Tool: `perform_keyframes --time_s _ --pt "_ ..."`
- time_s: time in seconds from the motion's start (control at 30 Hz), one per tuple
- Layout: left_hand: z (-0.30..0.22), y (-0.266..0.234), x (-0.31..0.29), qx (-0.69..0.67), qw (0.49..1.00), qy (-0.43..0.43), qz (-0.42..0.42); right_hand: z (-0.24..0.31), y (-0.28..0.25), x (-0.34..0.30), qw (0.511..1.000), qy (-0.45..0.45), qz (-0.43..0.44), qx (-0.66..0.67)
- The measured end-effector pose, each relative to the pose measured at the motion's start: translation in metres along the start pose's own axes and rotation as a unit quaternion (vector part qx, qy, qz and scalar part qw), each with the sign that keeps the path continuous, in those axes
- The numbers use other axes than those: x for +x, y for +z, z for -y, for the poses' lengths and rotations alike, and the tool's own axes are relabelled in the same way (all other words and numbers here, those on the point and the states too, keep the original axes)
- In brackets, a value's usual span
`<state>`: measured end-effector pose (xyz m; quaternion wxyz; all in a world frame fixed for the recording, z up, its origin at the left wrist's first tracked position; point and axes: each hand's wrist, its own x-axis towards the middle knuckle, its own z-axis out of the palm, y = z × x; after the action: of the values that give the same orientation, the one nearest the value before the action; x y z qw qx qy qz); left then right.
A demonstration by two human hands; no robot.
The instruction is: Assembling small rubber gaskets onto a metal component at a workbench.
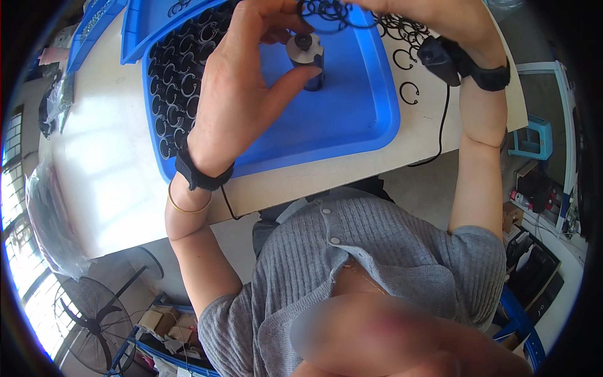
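Note:
My left hand [235,94] is curled around a small cylindrical part [306,51] in the blue tray [352,129]. The part stands upright, with a silver top, a dark knob at its centre and a dark body. My thumb presses its near side; the other fingers are partly hidden behind. At the top edge, my right hand [440,16] reaches in over the tray, its fingertips partly cut off by the frame. A bunch of black snap rings [326,14] hangs at those fingertips, raised above the tray and close to the left fingers.
Rows of dark cylindrical pieces with rings [173,94] fill the tray's left side. Loose snap rings [408,93] lie on the table [107,182] right of the tray. Blue bins [100,28] stand at the far left. Black cables [443,125] run from both wristbands.

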<state>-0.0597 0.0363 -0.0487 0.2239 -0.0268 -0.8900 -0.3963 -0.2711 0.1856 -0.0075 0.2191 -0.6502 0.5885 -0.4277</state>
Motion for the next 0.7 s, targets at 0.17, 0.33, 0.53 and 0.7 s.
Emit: perform_keyframes --time_s 0.17,0.33,0.53,0.7 --pt "0.003 0.003 -0.002 0.027 0.997 0.07 -0.031 0.004 -0.024 0.003 0.952 0.149 -0.106 -0.244" --pt "0.003 0.004 -0.001 0.054 0.997 0.053 -0.01 -0.054 -0.058 -0.004 0.861 0.183 -0.088 -0.466" --pt "0.004 0.003 -0.002 0.058 0.996 0.062 -0.015 -0.067 -0.064 -0.009 0.812 0.235 -0.11 -0.523" --pt "0.002 -0.002 0.0 0.027 0.997 0.071 0.0 -0.04 -0.052 0.004 0.944 0.108 -0.122 -0.286"
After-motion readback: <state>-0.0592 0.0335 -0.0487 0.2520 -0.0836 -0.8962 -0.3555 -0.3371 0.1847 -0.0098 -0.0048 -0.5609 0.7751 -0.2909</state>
